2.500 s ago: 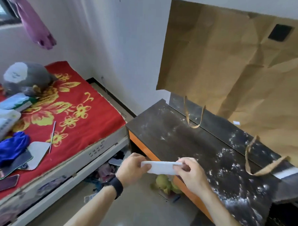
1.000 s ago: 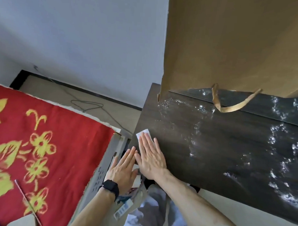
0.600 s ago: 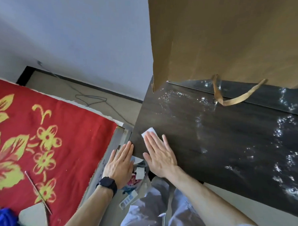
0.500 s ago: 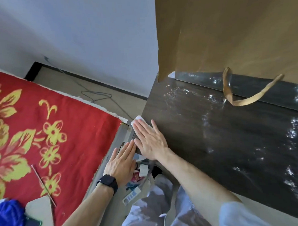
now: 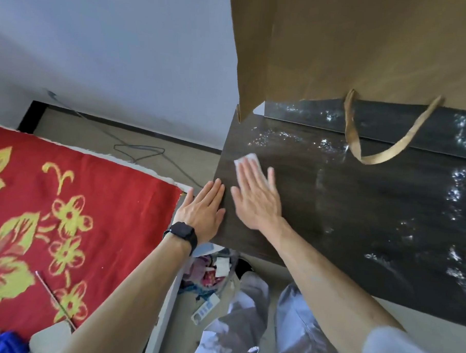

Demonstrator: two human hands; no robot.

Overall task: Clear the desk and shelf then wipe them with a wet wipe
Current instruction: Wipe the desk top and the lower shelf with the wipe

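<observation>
Hands flat, fingers straight: your right hand (image 5: 255, 201) presses the folded white wet wipe (image 5: 247, 161), now farther in from the left edge of the dark wood-grain surface (image 5: 358, 221) | left hand (image 5: 202, 209) rests on that edge | dusty right side still unwiped.

A single camera sits on the person's head, tipped steeply down and close over the left end of the bench (image 5: 358, 208), the bed (image 5: 105, 197) filling the view's left side.

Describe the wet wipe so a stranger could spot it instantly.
Find the dark desk under the big brown paper bag. Near its left edge the right hand lies flat, and the wet wipe peeks out past its fingers. It's a solid white patch, unlike the glinting streaks nearby.
</observation>
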